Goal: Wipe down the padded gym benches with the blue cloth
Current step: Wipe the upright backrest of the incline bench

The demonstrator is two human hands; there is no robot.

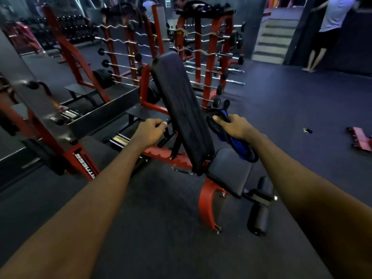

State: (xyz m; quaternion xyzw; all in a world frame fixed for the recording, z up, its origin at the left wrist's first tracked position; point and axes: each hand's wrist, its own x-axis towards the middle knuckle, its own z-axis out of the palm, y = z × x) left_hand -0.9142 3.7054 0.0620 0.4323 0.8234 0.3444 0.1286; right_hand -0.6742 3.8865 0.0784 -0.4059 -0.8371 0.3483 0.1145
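Two hands reach forward over a padded gym bench standing on the dark floor. Your right hand grips the blue cloth: the fingers are curled round the bunched fabric, thumb on top, and the loose end hangs down past the wrist. The cloth sits just beside the right edge of the back pad, above the far edge of the seat pad. Whether the cloth touches the back pad cannot be told.

Your left hand is at the left edge of the back pad, about level with the right hand. Its fingers are curled tight together. Whether they grip the pad edge or a part behind it cannot be told.

The back pad is raised to a steep incline, with its top end away from you. The seat pad lies low at its foot, carried on the red frame. Two black leg rollers stand at the near right end of the frame.

Beyond the bench, a red rack holds rows of barbells. Stairs rise at the far right, and a person stands beside them, facing away. A small red part lies on the floor at the right edge.
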